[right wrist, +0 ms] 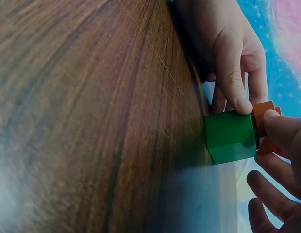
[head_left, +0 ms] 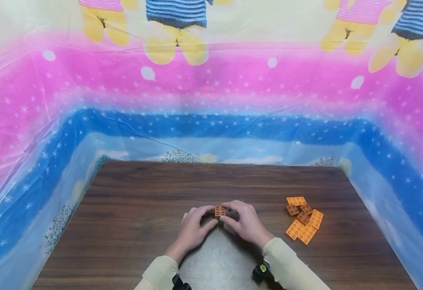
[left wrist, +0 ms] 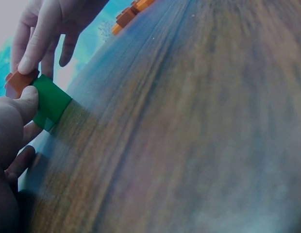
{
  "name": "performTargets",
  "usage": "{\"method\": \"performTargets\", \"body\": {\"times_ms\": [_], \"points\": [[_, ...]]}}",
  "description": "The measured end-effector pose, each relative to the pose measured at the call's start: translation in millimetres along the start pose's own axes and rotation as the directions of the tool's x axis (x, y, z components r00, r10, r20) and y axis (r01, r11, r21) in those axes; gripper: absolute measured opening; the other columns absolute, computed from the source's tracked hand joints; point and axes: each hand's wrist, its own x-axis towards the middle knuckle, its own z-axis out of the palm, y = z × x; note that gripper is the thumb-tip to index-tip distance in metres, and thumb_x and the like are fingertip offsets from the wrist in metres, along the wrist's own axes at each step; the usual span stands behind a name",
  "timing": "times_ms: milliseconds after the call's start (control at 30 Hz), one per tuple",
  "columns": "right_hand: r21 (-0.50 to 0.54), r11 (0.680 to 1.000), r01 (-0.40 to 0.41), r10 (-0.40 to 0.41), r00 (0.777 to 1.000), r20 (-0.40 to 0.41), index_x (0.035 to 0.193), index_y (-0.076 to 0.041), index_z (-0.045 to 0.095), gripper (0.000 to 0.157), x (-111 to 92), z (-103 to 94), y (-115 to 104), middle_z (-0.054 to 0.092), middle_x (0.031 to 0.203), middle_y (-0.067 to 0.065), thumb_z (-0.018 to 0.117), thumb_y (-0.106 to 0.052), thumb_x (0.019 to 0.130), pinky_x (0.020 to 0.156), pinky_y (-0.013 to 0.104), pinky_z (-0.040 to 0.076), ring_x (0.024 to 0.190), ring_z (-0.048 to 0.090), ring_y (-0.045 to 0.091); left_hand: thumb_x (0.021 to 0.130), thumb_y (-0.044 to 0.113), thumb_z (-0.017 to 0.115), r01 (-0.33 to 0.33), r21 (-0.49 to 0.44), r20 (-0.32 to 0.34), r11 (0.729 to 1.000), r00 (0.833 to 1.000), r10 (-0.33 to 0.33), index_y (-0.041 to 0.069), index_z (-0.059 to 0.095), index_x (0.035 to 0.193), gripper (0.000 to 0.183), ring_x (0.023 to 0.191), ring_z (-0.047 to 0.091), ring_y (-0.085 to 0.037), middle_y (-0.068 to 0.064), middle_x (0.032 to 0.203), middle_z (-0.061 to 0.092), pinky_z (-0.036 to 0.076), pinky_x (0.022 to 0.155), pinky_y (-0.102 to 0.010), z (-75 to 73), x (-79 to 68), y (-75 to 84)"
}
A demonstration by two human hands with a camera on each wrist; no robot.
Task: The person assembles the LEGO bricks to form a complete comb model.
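Note:
Near the middle of the table, a small brown toy brick (head_left: 220, 212) shows its studs upward between the two hands. Under it is a green block (right wrist: 231, 137), standing on the table and seen in both wrist views. A narrow dark gap shows between brick and block in the right wrist view. My left hand (head_left: 191, 229) pinches the green block near its top, thumb on the near side. From the other side, my right hand (head_left: 246, 221) pinches the brown brick between thumb and fingers.
To the right lies a loose group of bricks: several orange ones (head_left: 316, 219) and some brown ones (head_left: 292, 210). The dark wooden table (head_left: 131, 193) is bordered by a printed cloth (head_left: 211, 88) behind and at both sides. A black device (head_left: 261, 270) sits at the right wrist.

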Motion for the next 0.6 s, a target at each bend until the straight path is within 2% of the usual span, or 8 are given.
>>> {"method": "performTargets", "body": {"times_ms": [167, 367, 600], "points": [[-0.012, 1.000, 0.021, -0.021, 1.000, -0.001, 0.128, -0.013, 0.074, 0.034, 1.4, -0.6, -0.1, 0.074, 0.116, -0.002, 0.079, -0.024, 0.096, 0.091, 0.045, 0.059, 0.108, 0.072, 0.020, 0.096, 0.034, 0.078, 0.004, -0.004, 0.002, 1.000, 1.000, -0.004, 0.025, 0.071, 0.131, 0.036, 0.109, 0.060, -0.013, 0.009, 0.126, 0.073, 0.041, 0.090, -0.041, -0.4, 0.0, 0.8], [0.002, 1.000, 0.004, -0.004, 1.000, 0.006, 0.127, -0.015, 0.073, 0.033, 1.2, -1.1, -2.5, 0.074, 0.115, -0.002, 0.080, -0.023, 0.096, 0.090, 0.046, 0.059, 0.107, 0.072, 0.019, 0.096, 0.035, 0.079, -0.003, -0.017, 0.002, 1.000, 1.000, 0.003, 0.023, 0.071, 0.131, 0.038, 0.110, 0.061, -0.016, 0.008, 0.125, 0.074, 0.041, 0.089, -0.042, -2.2, -1.1, 1.6], [0.000, 1.000, -0.006, 0.006, 1.000, 0.001, 0.126, -0.017, 0.073, 0.031, 0.0, -0.6, -2.1, 0.073, 0.116, -0.003, 0.079, -0.024, 0.096, 0.087, 0.046, 0.059, 0.105, 0.072, 0.019, 0.096, 0.036, 0.078, -0.032, -0.112, -0.007, 0.993, 0.999, 0.031, 0.023, 0.067, 0.138, 0.046, 0.112, 0.062, -0.018, 0.010, 0.126, 0.074, 0.039, 0.090, -0.043, -5.0, -1.0, 0.6]]}}
